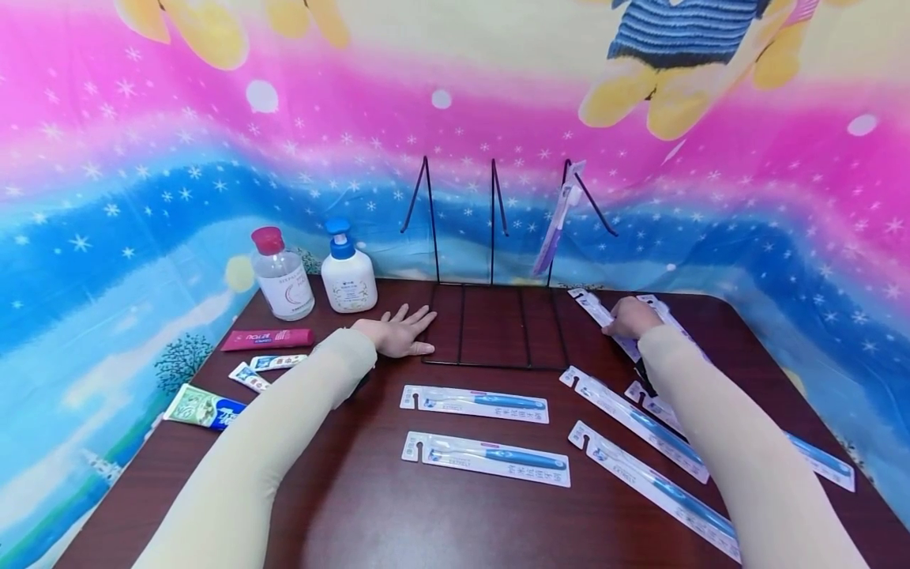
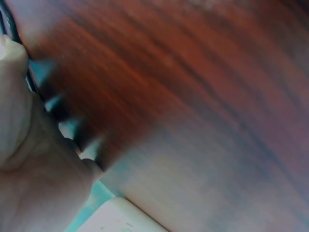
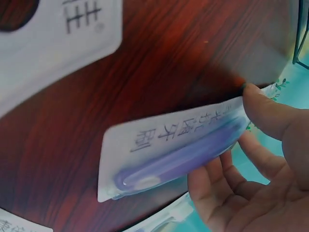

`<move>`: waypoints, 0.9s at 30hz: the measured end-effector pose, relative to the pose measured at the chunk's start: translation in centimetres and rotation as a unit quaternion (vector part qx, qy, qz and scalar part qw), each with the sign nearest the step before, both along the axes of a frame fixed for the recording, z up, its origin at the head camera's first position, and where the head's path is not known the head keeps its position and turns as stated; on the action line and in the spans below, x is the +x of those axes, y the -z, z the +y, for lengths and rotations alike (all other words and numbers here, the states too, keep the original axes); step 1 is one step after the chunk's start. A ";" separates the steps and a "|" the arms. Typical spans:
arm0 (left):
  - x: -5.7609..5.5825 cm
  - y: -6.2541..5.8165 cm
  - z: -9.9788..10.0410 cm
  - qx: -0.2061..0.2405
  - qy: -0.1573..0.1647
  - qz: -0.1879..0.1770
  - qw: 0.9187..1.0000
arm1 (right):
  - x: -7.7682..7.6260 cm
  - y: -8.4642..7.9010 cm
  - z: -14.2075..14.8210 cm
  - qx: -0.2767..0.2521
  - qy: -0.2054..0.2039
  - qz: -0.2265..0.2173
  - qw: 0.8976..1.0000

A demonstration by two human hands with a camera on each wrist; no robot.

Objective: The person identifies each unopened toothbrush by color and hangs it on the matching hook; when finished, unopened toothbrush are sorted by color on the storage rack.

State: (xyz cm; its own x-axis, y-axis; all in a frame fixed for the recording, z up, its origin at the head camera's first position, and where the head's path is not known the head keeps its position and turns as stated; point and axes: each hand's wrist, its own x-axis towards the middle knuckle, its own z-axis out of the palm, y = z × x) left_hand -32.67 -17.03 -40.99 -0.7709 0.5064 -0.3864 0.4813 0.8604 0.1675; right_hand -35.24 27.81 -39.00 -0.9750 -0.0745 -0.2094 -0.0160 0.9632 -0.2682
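My right hand (image 1: 633,318) pinches a purple packaged toothbrush (image 3: 178,150) between thumb and fingers, at the right of the black wire rack (image 1: 492,237). In the right wrist view the handle end of this pack tilts toward the camera. My left hand (image 1: 401,333) rests at the left side of the rack's base, palm down with fingers spread. Another purple packaged toothbrush (image 1: 558,225) hangs on the rack's right hook. A further pack (image 1: 664,312) lies just beyond my right hand, partly hidden by the arm.
Several blue packaged toothbrushes (image 1: 490,462) lie at the middle and right of the table (image 1: 341,506). At the left stand a pump bottle (image 1: 348,280) and a red-capped clear bottle (image 1: 286,284). Toothpaste tubes, including a red tube (image 1: 266,340) and a green tube (image 1: 202,407), lie nearby.
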 end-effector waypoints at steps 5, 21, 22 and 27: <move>-0.2 0.4 -0.2 0.016 -0.001 -0.011 1.000 | 0.3 -0.6 0.1 0.006 0.010 0.003 1.000; 0.0 0.1 -0.2 -0.006 0.001 0.001 1.000 | 9.5 -11.0 2.1 -0.166 -0.006 0.092 0.982; 0.0 0.0 -0.2 -0.006 0.002 0.001 1.000 | 10.5 -11.4 1.8 -0.171 -0.008 0.103 0.980; 0.2 -0.4 0.0 -0.006 0.002 0.000 1.000 | 14.5 -12.7 -0.2 -0.184 -0.031 0.146 0.971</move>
State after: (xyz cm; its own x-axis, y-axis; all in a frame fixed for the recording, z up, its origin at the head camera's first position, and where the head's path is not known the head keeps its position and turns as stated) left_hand -32.50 -17.01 -40.55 -0.7694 0.5043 -0.3922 0.4846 0.8607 0.1561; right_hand -20.77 27.62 -26.30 -0.9802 -0.1518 0.1275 -0.1977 0.7976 -0.5699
